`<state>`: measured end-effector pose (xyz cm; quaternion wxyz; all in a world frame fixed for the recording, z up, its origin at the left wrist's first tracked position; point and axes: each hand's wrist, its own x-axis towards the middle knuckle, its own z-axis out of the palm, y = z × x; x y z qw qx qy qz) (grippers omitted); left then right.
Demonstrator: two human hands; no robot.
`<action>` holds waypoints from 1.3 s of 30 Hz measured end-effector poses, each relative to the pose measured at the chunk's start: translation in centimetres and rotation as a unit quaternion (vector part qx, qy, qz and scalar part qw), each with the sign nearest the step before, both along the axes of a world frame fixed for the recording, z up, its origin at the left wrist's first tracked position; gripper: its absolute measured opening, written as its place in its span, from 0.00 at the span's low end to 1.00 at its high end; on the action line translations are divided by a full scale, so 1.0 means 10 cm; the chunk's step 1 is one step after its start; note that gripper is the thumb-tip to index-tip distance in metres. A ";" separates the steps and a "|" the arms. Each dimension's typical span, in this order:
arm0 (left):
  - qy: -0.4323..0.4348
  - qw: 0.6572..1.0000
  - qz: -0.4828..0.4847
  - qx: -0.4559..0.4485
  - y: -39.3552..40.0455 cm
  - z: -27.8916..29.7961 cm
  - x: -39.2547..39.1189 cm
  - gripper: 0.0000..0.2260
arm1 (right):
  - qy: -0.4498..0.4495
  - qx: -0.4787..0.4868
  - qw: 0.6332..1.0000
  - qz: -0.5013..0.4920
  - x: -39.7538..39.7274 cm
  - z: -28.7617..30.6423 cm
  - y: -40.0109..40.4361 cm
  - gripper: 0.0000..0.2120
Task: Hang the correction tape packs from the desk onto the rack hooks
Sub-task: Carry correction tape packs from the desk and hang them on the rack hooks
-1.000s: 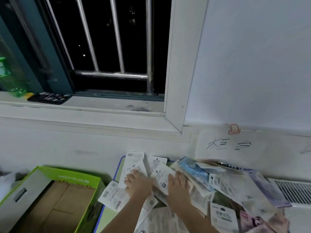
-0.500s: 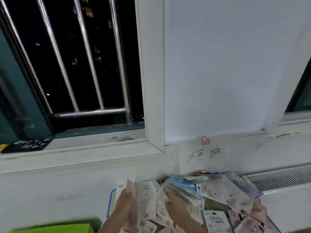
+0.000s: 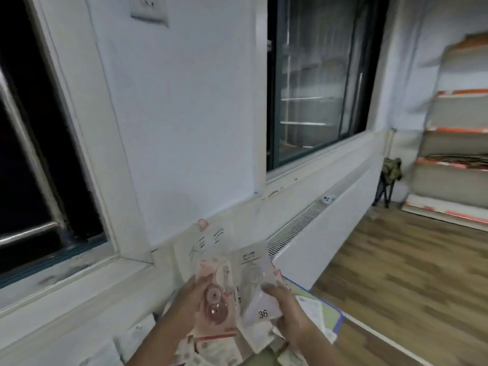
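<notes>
My left hand (image 3: 184,305) grips a pink correction tape pack (image 3: 215,302), thumb across its front. Beside it my right hand (image 3: 289,310) holds a white correction tape pack (image 3: 254,283) marked 36 at its lower edge. Both packs are lifted upright above the desk (image 3: 331,315), whose green top with blue edge shows at lower right. More packs (image 3: 211,351) lie scattered on the desk under my hands. A shelving rack (image 3: 456,143) with orange-edged shelves stands far right against the wall; no hooks can be made out in the blur.
A white wall with a handwritten paper label (image 3: 203,247) is straight ahead. Dark windows sit left and centre. A white radiator cover (image 3: 317,228) runs along the wall to the right. Wooden floor (image 3: 409,286) lies between the desk and the rack. A small folding stool (image 3: 390,178) stands beside the rack.
Both hands lifted from the pile, each now holding a pack upright. The view swung right, so the rack and floor came into sight and the green box dropped out.
</notes>
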<state>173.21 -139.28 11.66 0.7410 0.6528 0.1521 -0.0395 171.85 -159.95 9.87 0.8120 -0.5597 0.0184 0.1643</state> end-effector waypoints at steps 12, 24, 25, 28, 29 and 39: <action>-0.060 0.941 -0.320 -0.090 -3.29 0.40 -0.36 0.07 | -0.051 0.012 0.953 -0.299 -1.48 0.36 -2.91 0.18; -0.046 0.820 -0.556 -0.127 -7.00 0.62 -1.77 0.09 | -0.082 -0.045 0.859 -0.504 -3.71 0.53 -5.92 0.22; -0.047 0.809 -0.571 -0.132 -7.28 0.62 -1.88 0.09 | -0.083 -0.043 0.851 -0.517 -3.86 0.52 -6.13 0.24; -0.053 0.776 -0.615 -0.134 -8.11 0.60 -2.14 0.08 | -0.085 -0.042 0.823 -0.561 -4.24 0.51 -6.80 0.25; -0.056 0.765 -0.628 -0.131 -8.40 0.58 -2.21 0.09 | -0.085 -0.048 0.813 -0.573 -4.34 0.51 -7.02 0.26; -0.055 0.673 -0.718 -0.169 -11.12 0.59 -2.49 0.19 | -0.084 -0.059 0.770 -0.630 -4.81 0.46 -9.28 0.24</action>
